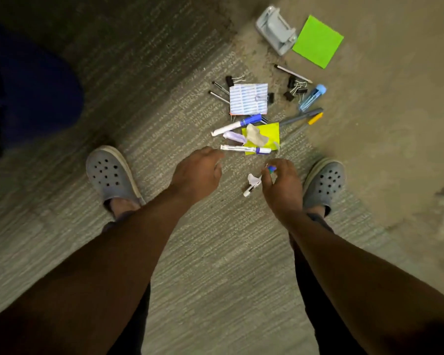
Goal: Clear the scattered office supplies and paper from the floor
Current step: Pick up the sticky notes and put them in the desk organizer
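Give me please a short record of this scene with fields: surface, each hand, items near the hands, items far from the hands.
surface: grey ribbed carpet floor
left hand: fingers loosely curled, holds nothing, just short of the white marker with blue cap
right hand: pinches a small blue-green object; what it is cannot be told
near hands: white crumpled paper scrap; yellow square sticky note under the marker
far: grey plastic hole punch, green square paper sheet, black binder clips
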A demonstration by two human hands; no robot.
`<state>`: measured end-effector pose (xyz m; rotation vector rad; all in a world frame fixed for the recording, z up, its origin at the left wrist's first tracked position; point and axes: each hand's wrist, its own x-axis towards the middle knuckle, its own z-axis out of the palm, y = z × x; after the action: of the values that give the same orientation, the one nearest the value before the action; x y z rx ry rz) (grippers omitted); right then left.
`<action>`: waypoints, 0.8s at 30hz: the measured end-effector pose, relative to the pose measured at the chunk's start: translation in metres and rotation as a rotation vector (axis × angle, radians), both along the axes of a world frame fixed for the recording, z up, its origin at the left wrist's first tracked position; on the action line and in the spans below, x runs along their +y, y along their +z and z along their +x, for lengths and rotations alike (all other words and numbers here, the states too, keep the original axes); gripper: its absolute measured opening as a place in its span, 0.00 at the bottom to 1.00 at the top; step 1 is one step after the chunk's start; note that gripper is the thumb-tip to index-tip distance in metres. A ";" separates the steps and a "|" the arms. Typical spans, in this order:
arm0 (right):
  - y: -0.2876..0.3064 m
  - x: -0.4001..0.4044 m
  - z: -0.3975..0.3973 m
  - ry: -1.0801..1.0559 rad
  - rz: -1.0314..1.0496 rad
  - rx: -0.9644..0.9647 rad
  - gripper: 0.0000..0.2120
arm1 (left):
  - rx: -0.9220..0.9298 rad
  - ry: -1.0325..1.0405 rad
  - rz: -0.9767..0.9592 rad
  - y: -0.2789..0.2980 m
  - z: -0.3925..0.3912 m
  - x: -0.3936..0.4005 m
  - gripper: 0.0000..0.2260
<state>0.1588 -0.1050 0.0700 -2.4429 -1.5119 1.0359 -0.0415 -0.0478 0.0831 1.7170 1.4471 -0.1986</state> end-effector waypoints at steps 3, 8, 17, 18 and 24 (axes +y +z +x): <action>-0.027 0.010 0.015 0.019 -0.040 0.020 0.10 | 0.074 -0.137 0.000 -0.036 0.020 0.009 0.15; -0.068 0.047 0.017 0.118 -0.028 0.037 0.19 | 0.148 -0.213 0.051 -0.078 0.040 0.031 0.18; -0.101 0.078 0.022 0.302 -0.093 -0.005 0.08 | 0.317 -0.239 0.125 -0.104 0.070 0.039 0.12; -0.100 0.077 0.025 0.270 -0.055 0.033 0.06 | 0.309 -0.220 0.123 -0.104 0.070 0.039 0.12; -0.066 0.048 0.040 -0.141 0.070 0.196 0.06 | 0.112 0.067 0.161 -0.089 0.065 0.032 0.09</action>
<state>0.1990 -0.0571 0.0036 -2.2869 -1.2751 1.1360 0.0235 -0.0157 -0.0063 1.8074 1.6386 -0.1479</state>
